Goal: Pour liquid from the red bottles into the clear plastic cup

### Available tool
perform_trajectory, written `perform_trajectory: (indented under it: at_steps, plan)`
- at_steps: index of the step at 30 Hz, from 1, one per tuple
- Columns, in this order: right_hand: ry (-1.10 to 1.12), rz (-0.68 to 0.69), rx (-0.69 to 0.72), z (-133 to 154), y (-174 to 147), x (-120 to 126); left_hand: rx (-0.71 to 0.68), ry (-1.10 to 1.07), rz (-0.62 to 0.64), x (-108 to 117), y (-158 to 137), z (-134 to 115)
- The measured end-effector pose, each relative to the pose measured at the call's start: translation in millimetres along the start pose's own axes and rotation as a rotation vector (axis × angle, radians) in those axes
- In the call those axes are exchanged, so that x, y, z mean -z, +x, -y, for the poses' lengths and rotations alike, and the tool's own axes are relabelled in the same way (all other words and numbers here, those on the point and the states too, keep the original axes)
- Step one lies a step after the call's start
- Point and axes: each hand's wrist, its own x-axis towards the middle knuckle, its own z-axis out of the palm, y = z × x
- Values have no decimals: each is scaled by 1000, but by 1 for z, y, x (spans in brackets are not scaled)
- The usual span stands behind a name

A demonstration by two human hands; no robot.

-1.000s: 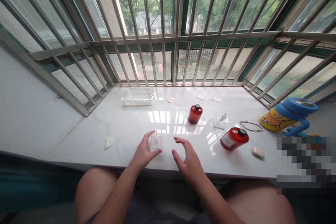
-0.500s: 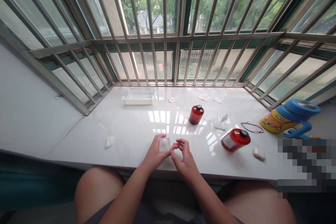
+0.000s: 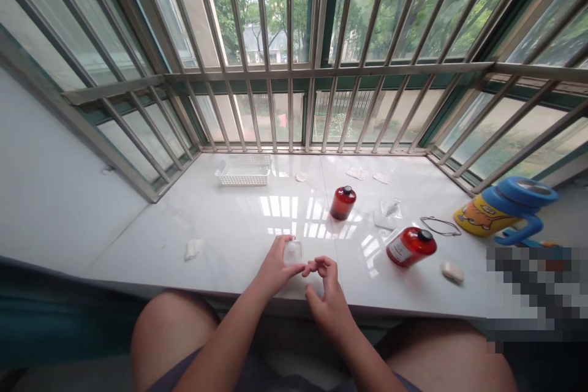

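Observation:
My left hand is closed around a small clear, squarish object, with the thumb on its near side and the fingers on its far side. Its exact kind is hard to make out. Close by on the right, my right hand has its thumb apart from its bent fingers, and nothing shows between them. Those fingertips are at the tip of my left thumb; whether they touch it I cannot tell. Beyond the hands stands a red bottle with a black cap. A second red bottle with a pale label is to the right.
A white plastic basket sits near the barred window. On the white counter lie a crumpled white piece, a clear packet, a thin cord loop and a pale oval object. A blue-and-yellow mug stands at right.
My right hand has shifted slightly right and down, its thumb parting from the fingers and from my left thumb. The clear object in my left hand has moved slightly right.

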Motion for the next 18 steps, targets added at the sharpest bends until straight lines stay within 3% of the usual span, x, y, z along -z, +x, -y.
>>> perform_trajectory:
  at_steps: [4,9,16,18]
  plan:
    - [18,-12,41,2,8,0,-9,1,-12,-3,1,1]
    - [78,73,24,6,33,-15,-38,4,-17,-5,2,2]
    - [-19,48,44,2,-17,-11,-18,14,-9,-1,0,-1]
    - [-37,24,68,4,-19,-7,-11,19,-7,-1,1,-2]
